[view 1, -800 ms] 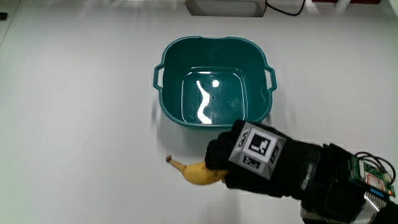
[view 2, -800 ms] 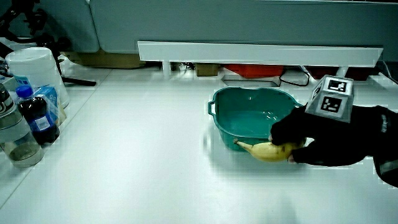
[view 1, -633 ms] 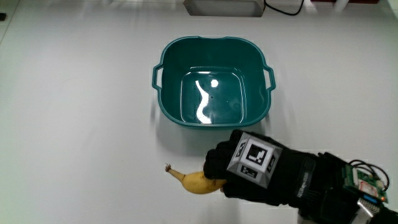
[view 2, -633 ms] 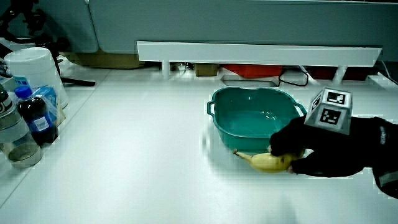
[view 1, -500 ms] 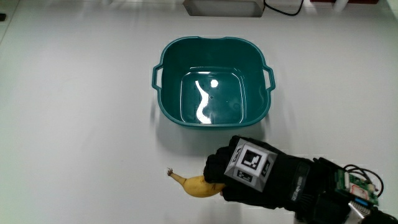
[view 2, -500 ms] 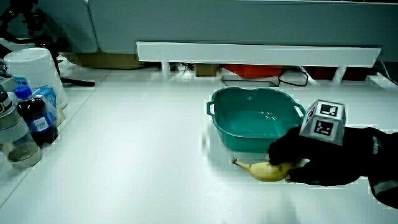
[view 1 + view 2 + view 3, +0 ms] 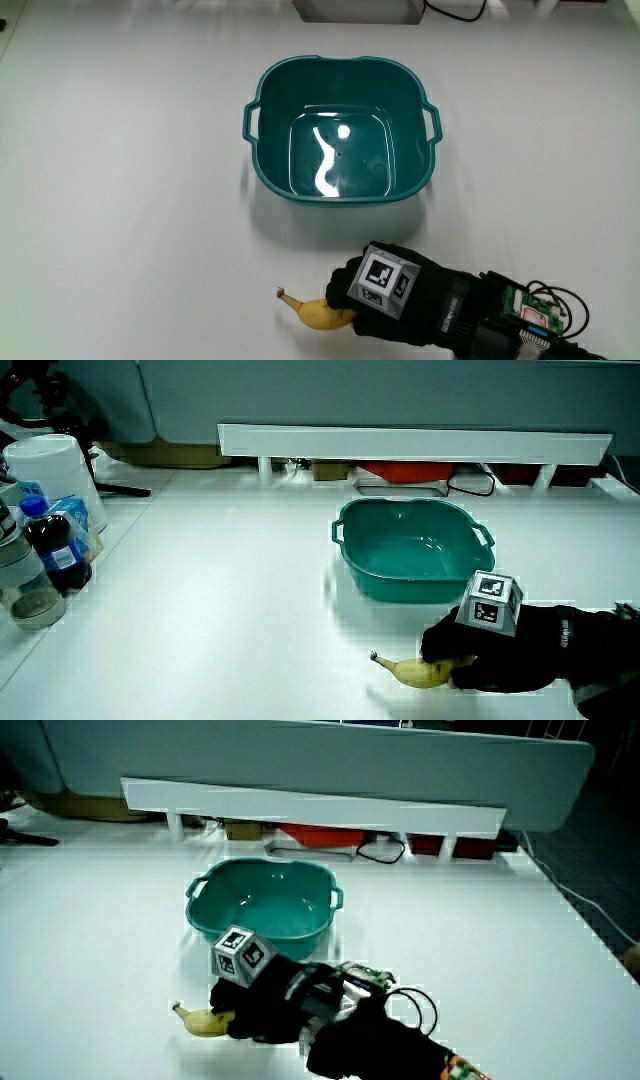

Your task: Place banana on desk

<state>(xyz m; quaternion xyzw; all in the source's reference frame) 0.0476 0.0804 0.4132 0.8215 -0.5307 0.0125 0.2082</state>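
Banana [image 7: 315, 312], low in the frame below the teal basin [image 7: 341, 128], sits gripped in the hand [image 7: 385, 295]; a careless release might roll it.

Hand [image 7: 385, 300]: low at the table — back and cube facing up
Fingers [image 7: 445, 645]: curled closed around the banana [image 7: 318, 313]

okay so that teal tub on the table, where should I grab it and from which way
Take the tub by its two small rim handles, or pinch the rim wall, coming down from above. It sits upright, open side up and looks empty, and the hand with the banana is nearer the person, clear of it.
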